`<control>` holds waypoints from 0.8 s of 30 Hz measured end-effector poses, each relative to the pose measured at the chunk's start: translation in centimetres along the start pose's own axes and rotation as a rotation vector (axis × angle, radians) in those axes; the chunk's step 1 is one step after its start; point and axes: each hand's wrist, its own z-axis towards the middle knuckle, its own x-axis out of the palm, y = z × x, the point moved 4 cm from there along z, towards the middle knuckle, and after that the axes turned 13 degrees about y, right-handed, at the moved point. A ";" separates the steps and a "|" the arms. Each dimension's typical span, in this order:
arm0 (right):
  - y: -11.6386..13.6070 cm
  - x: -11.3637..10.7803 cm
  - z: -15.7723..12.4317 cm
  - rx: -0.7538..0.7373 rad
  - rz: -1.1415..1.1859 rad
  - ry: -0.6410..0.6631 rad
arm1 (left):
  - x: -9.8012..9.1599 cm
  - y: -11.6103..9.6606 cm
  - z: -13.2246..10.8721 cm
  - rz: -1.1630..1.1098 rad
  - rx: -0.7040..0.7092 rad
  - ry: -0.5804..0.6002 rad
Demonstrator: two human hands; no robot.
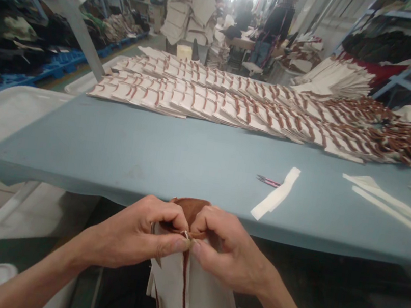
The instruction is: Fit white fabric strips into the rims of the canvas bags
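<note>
Held below the front edge of the table is a cream fabric piece (207,298) with a brown lining and a brown seam running down its middle. My left hand (150,236) pinches its top edge just left of the seam. Close beside it, my right hand (228,247) pinches the same edge on the right, the thumbs nearly touching. A small whitish bit shows between the fingertips; what it is I cannot make out. Beyond the hands, the brown inside of the piece stands up in a curve. Its lower end runs out of view.
On the blue-covered table (114,145), long overlapping rows of cream and brown fabric pieces (206,100) lie along the far side. A pale strip (276,195) partly covers a small pointed tool (266,180). More strips (395,203) lie at right. A white cart (13,99) stands left; people work behind.
</note>
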 end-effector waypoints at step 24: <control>3.2 -2.0 0.0 -0.188 -0.493 0.014 | 0.1 -1.0 0.1 0.143 0.061 -0.002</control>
